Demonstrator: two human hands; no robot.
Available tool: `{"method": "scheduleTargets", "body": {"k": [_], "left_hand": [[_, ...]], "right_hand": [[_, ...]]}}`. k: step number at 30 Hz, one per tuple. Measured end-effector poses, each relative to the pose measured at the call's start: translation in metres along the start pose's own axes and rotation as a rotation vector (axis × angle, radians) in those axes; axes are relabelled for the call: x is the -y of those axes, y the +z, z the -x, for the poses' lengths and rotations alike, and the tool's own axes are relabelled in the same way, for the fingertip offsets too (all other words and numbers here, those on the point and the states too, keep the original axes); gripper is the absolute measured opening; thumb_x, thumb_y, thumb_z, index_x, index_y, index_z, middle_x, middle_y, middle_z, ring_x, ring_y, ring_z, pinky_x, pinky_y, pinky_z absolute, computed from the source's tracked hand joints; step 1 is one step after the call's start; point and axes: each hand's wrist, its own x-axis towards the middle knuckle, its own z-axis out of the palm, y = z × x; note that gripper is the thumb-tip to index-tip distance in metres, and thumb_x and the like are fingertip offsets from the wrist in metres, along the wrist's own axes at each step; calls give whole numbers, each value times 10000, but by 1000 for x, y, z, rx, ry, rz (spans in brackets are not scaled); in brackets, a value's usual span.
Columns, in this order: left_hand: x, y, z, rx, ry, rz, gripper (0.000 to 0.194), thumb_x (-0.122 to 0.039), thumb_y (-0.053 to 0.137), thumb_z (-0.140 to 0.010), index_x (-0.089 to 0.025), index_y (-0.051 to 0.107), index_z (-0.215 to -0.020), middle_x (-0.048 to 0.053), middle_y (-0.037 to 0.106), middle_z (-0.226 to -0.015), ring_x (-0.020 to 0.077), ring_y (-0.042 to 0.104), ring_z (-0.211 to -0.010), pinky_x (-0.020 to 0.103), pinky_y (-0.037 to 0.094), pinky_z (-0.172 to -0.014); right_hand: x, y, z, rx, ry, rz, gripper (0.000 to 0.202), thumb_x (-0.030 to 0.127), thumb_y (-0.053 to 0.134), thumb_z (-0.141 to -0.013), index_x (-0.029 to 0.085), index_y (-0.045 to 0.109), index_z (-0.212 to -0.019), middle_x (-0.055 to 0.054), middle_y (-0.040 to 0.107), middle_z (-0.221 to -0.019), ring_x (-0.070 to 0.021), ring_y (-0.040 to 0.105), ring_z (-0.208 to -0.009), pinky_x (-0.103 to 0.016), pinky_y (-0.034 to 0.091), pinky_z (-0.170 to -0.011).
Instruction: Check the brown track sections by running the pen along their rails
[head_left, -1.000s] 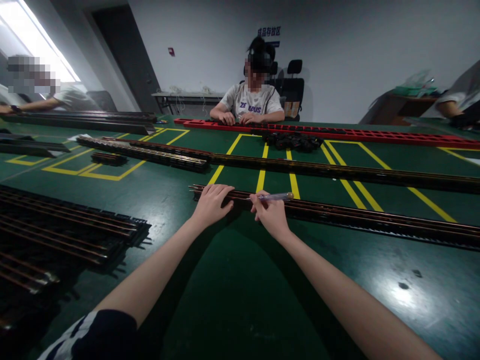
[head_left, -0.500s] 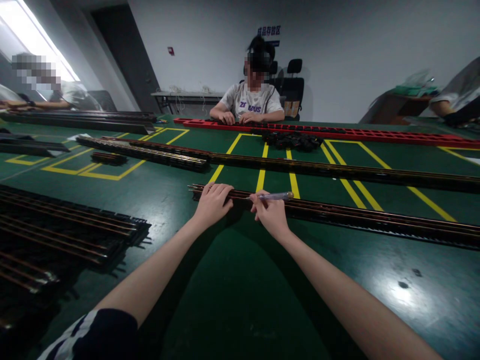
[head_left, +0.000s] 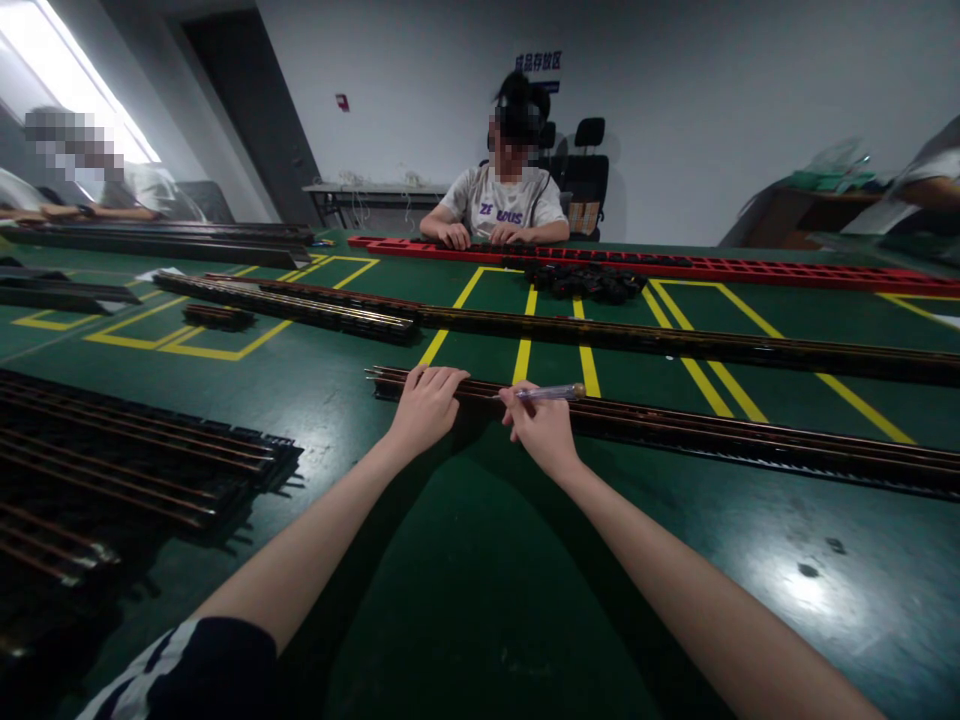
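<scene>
A long black strip with thin copper-coloured rods along it lies across the green table in front of me. My left hand is closed around the strip near its left end, where the bare rod tips stick out. In my right hand is a screwdriver with a clear handle, pinched between the fingers and tilted so that the handle points right. Its thin tip is at the strip between my hands, though the exact contact point is too small to make out.
Several similar rodded strips lie at left. Behind my strip runs another long dark strip, with a pile of black parts beyond it. A person sits opposite at a red slotted rail. Other people are at both sides.
The strip has slid a little to the left, so more of its end shows past my left hand. My right hand and the screwdriver have hardly moved. The person at far right has shifted.
</scene>
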Motion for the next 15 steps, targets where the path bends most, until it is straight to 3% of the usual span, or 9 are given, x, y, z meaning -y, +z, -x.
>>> {"method": "scheduleTargets", "body": {"k": [15], "left_hand": [[-3,-7,0,-103,-30,-17,418,-16,389,-795,-213,619,-1083,58,701,-1088,243,606,-1061,476,340,-1030]], "right_hand": [[-1,0,0,-35,-19,15,463,581,433,-904,193,550,-680,-7,601,-539,-118,566,-403,-212,430,-374]]}}
